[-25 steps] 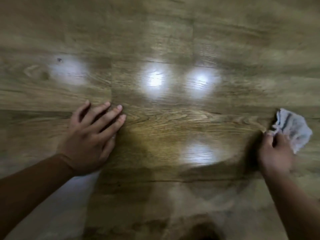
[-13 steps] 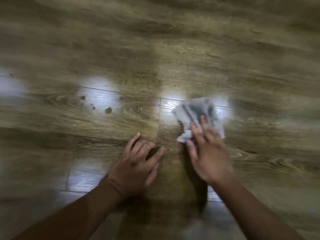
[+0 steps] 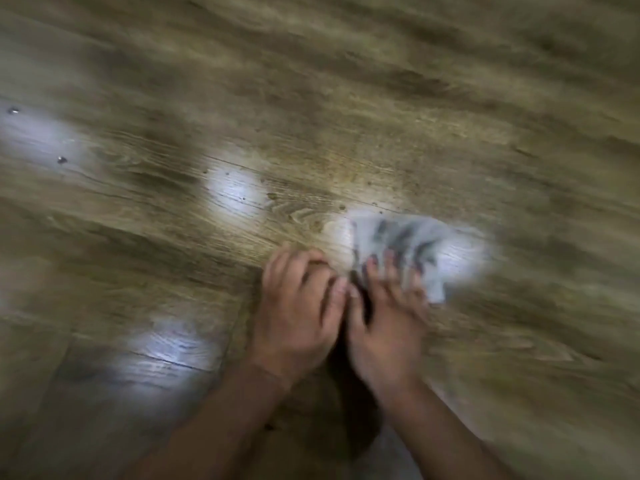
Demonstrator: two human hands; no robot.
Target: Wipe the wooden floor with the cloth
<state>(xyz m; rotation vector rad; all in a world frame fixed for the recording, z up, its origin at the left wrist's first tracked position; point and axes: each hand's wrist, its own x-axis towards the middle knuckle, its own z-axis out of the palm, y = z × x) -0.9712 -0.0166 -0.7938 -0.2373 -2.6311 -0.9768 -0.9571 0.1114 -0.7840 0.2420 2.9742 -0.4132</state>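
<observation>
A crumpled grey-white cloth (image 3: 412, 244) lies on the wooden floor (image 3: 346, 116) just right of centre. My right hand (image 3: 384, 317) presses flat on the cloth's near edge, fingers spread over it. Beside it, my left hand (image 3: 298, 306) rests on the bare planks with curled fingers, its thumb side touching the right hand. The whole view is blurred by motion.
Small dark specks and droplets (image 3: 62, 160) dot the planks at the left and around a bright glare patch (image 3: 235, 192). Another glare patch (image 3: 166, 355) shines near the lower left. Plank seams run across the floor.
My right hand swept the cloth from the far right to the centre, beside my left hand. The view has shifted and tilted, and the two hands now touch.
</observation>
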